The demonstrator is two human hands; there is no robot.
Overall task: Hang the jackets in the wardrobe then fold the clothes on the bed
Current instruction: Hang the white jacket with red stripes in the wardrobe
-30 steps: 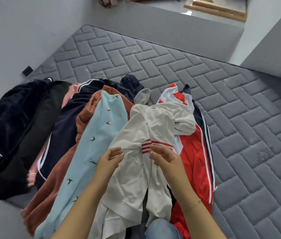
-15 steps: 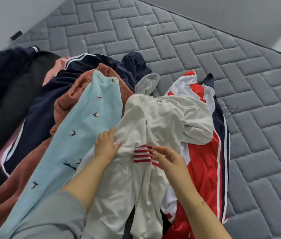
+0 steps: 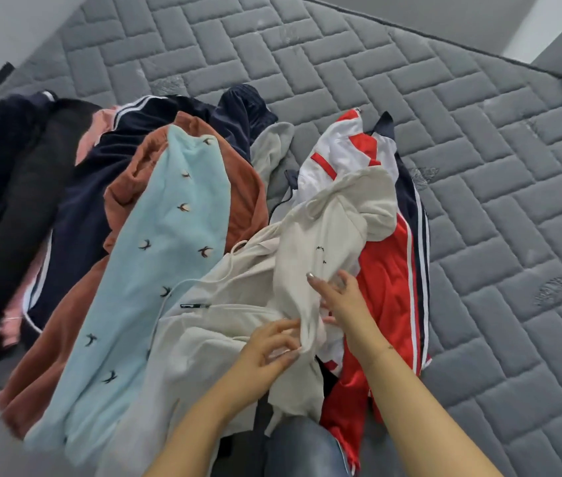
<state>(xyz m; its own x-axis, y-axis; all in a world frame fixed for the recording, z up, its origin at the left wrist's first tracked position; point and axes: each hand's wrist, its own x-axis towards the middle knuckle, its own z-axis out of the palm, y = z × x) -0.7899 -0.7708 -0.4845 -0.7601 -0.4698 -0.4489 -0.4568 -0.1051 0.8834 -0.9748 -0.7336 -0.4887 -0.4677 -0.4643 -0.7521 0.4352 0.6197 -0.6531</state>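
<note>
Head view: left hand [image 3: 267, 352] pinches the white hoodie [image 3: 300, 256]; right hand [image 3: 340, 299] rests open on it. Lift clear before spreading flat.

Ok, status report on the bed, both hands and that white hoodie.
Left hand pinching a fold of the white hoodie. Right hand open, fingers on the same fold. Hoodie crumpled, lying over the red jacket, light blue garment alongside.

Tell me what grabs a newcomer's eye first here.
The row of overlapping clothes across the grey quilted mattress: a light blue garment with bird motifs left of centre, a red jacket on the right. Between them, the left hand and right hand work a cream hoodie.
</note>
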